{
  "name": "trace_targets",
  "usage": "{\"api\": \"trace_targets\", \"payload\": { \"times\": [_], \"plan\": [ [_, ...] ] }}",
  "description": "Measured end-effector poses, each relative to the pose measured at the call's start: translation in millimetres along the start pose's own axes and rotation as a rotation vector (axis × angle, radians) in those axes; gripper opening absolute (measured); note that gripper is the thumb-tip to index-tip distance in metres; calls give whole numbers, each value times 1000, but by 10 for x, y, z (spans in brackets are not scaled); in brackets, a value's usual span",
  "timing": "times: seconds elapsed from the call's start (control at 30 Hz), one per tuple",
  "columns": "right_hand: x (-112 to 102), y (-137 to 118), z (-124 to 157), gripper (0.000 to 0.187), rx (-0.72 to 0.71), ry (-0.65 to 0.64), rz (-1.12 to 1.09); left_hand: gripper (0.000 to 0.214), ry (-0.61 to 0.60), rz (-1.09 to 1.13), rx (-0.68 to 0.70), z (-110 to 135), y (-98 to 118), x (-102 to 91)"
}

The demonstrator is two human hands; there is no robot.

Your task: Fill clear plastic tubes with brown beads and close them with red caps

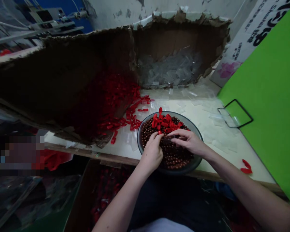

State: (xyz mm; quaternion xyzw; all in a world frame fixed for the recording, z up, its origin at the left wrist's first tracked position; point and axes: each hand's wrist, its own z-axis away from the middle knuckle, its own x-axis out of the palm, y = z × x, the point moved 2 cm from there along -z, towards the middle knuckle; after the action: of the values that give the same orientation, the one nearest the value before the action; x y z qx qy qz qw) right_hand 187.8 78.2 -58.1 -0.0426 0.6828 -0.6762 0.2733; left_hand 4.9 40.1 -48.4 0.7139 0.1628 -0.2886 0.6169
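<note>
A grey bowl (195,127) full of shiny brown beads (175,159) stands at the table's front edge. Small red plastic cases (168,120), some hinged apart, lie heaped on the beads at the back of the bowl. Over the bowl, my left hand (153,151) pinches a red plastic case (159,132) between thumb and forefinger. My right hand (189,141) faces it from the right, its fingers closed on a small transparent plastic piece (169,137). The two hands are close together, and the fingers partly hide both pieces.
A torn cardboard box (132,48) on the table (195,109) holds many red cases at left and transparent pieces (169,69) at right. An opened red case (246,167) lies near a green panel (270,106) with a black wire frame (250,120). Below sits another box (83,187).
</note>
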Motion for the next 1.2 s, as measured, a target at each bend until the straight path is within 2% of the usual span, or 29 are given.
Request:
{"api": "trace_targets", "payload": {
  "times": [0.1, 0.2, 0.37, 0.47, 0.6, 0.67, 0.8, 0.9, 1.03, 1.2],
  "plan": [
    [-32, -73, 56, 31, 23, 70, -90, 56, 16, 65, 39, -4, 37, -20],
    [-33, -155, 92, 30, 16, 99, -162, 46, -23, 291, 66, -20, 88, -17],
    [-37, -301, 99, 29, -23, 116, -156, 30, -105, 800, -130, -70, 139, 27],
    [-70, -352, 98, 35, 3, 91, -133, 32, -107, 950, -230, -68, 146, 23],
    [-172, -322, 137, 43, 19, 142, -98, 33, -89, 1117, -244, -35, 157, -13],
    [-218, -254, 168, 40, 19, 166, 14, 34, -98, 1162, -232, -18, 180, -24],
    [-233, -73, 185, 28, -66, 173, 582, 37, -97, 1158, -206, 3, 252, -34],
    [-195, 40, 116, 33, -83, 181, 894, 38, -85, 1166, -202, 19, 299, -40],
    [-165, 75, -37, 30, 1, 149, 1092, 40, -104, 1174, -206, 48, 339, -66],
    [-218, 20, -93, 24, 18, 121, 1145, 43, -98, 1184, -239, 72, 358, -114]
  ]
}}
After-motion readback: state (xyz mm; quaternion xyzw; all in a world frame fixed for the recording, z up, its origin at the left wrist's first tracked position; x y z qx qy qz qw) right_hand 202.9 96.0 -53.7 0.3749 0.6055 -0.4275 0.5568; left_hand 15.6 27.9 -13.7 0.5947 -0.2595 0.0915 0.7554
